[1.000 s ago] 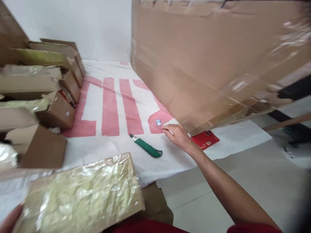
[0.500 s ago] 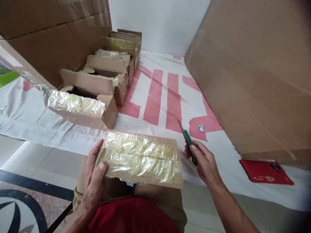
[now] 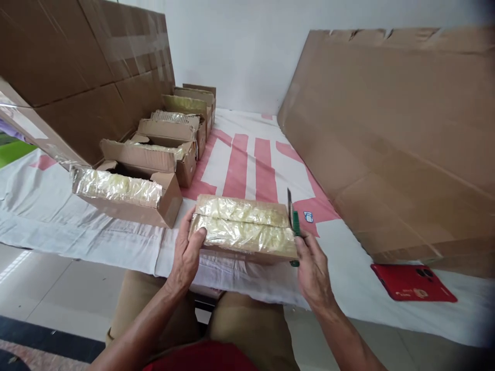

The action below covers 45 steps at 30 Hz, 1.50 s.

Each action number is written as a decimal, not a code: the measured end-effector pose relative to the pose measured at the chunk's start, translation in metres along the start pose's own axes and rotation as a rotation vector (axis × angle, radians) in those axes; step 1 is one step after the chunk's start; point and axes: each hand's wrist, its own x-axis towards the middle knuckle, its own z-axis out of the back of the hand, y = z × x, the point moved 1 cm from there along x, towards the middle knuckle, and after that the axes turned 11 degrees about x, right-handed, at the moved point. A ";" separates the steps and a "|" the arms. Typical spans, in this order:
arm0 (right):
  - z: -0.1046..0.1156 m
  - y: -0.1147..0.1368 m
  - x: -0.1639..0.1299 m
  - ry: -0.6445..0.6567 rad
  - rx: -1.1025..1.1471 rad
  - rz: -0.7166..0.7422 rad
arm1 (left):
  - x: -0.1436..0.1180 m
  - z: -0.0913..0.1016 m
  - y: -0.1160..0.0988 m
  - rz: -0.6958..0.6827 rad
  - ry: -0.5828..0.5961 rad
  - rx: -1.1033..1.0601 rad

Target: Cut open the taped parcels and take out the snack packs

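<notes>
Holding the taped carton point(image 3: 244, 226) at its two short ends, I have it resting on the white sheet point(image 3: 116, 242) that covers the floor, just in front of my knees. My left hand point(image 3: 188, 252) wraps its near-left corner, thumb pressed on the top edge and fingers curled underneath, so that grip is closed on the box. My right hand point(image 3: 314, 268) is closed around the green-handled cutter point(image 3: 294, 224), blade pointing up and away, right beside the carton's right end. I judge the carton stiff at its edges but slick on top, since glossy yellowish tape covers the whole lid; the bare cardboard sides look like the safer hold. It seems light enough for one hand. Open cartons point(image 3: 154, 154) stand in a row to the left, and a red phone point(image 3: 413, 282) lies well apart on the right.
</notes>
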 end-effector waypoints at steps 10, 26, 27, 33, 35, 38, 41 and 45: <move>0.040 0.052 0.025 0.026 0.005 0.066 | 0.037 0.010 0.005 -0.156 0.146 0.006; -0.061 0.131 0.051 0.805 -0.777 0.520 | 0.049 -0.002 0.005 0.089 0.407 -0.139; -0.065 0.131 0.051 0.815 -0.785 0.524 | 0.049 -0.003 0.006 0.095 0.402 -0.151; -0.071 0.124 0.050 0.795 -0.938 0.594 | 0.048 -0.005 0.007 0.096 0.401 -0.184; -0.072 0.121 0.047 0.780 -1.007 0.646 | 0.048 -0.005 0.007 0.106 0.400 -0.190; -0.078 0.121 0.039 0.731 -1.145 0.745 | 0.048 -0.005 0.007 0.125 0.400 -0.212; -0.087 0.128 0.029 0.703 -1.283 0.767 | 0.047 -0.005 0.009 0.115 0.379 -0.212; -0.091 0.140 0.025 0.744 -1.404 0.686 | 0.047 -0.005 0.011 0.061 0.342 -0.158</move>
